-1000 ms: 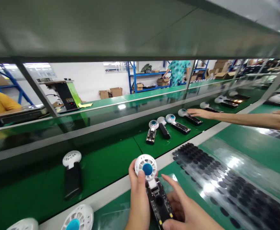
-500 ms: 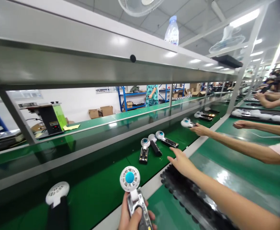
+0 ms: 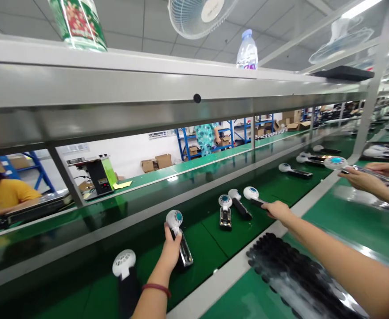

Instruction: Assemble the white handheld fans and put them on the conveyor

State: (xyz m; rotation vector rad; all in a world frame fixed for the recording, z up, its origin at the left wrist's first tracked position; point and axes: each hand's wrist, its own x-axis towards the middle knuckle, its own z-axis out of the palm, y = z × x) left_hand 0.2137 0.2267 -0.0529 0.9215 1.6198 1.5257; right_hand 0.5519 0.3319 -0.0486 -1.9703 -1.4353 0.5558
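**Left hand (image 3: pixel 171 249) over the belt, right hand (image 3: pixel 278 210) now filled**

Half a second ago the right hand reached unfilled; now its fingers are closed on the handle of a second fan (image 3: pixel 251 193). The left hand has carried its handheld fan (image 3: pixel 185 249) out over the green belt (image 3: pixel 204 248), fingers wrapped round the neck; whether it rests there, I cannot tell. This looks like a changeover between units. Both heads point far left, long axes slanting to near right.

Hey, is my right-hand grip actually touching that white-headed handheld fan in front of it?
Touching. The head view shows your right-hand grip closed on the dark handle of the handheld fan, fingers overlapping its near end.
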